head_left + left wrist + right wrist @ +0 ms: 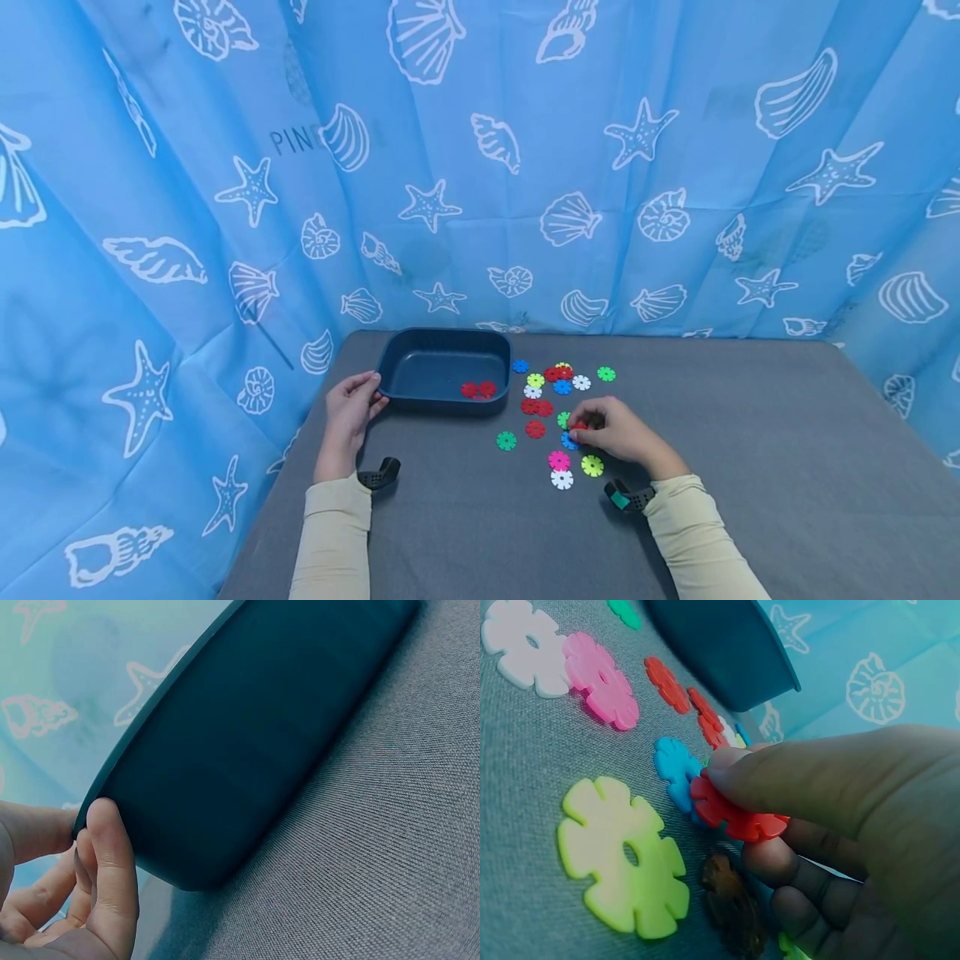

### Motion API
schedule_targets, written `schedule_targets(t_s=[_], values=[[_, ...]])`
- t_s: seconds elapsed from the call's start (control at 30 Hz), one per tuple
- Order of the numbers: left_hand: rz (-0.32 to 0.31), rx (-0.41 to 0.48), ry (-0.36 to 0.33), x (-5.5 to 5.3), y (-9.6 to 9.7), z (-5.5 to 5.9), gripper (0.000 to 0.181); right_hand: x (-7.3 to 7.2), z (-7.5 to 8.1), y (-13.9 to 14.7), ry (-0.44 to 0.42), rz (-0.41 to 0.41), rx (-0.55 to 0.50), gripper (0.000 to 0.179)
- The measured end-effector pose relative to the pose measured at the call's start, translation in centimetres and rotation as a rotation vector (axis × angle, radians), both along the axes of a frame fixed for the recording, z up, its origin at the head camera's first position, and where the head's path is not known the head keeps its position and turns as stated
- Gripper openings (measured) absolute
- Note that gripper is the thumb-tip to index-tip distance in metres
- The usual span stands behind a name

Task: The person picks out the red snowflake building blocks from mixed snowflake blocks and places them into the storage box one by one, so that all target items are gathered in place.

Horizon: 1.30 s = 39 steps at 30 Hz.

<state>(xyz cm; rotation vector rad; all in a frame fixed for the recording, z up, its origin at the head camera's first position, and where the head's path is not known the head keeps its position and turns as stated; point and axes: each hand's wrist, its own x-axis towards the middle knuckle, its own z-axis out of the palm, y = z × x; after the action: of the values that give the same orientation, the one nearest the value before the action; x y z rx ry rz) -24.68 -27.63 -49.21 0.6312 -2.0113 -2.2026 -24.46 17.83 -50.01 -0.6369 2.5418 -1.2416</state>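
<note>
My left hand [350,410] grips the near left corner of a dark blue plastic tray [431,407], and in the left wrist view its fingers [112,847] press the outer wall below the rim. Inside the tray lie a few red snowflake discs [487,389]. Over on the right, my right hand [621,432] pinches a red snowflake disc [735,814] between thumb and fingertips, just above the table. Beneath and beside it are a blue disc [676,776], a brown disc [731,904] and a yellow-green disc [622,855].
More discs lie scattered right of the tray, among them a green one [506,441], a pink one [558,460], a white one [562,479] and red ones [535,429]. A grey cloth covers the table [787,450]. Behind hangs a blue seashell curtain [465,167].
</note>
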Motion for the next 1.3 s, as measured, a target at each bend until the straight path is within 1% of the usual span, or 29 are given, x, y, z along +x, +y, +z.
schedule_targets(t_s=[0.1,0.63,1.17,1.3], values=[[0.001,0.000,0.000,0.00,0.01,0.03,0.044,-0.06,0.04,-0.04,-0.010,-0.010,-0.001,0.008],[0.003,0.003,0.005,-0.09,-0.13,-0.18,0.042,-0.06,-0.17,-0.05,-0.022,0.001,-0.048,0.008],[0.002,0.007,0.014,-0.23,-0.17,-0.46,0.043,0.25,0.56,0.05,-0.010,-0.001,-0.054,0.009],[0.003,0.006,0.017,-0.17,-0.08,-0.29,0.042,0.26,0.60,0.06,0.000,-0.012,-0.060,0.011]])
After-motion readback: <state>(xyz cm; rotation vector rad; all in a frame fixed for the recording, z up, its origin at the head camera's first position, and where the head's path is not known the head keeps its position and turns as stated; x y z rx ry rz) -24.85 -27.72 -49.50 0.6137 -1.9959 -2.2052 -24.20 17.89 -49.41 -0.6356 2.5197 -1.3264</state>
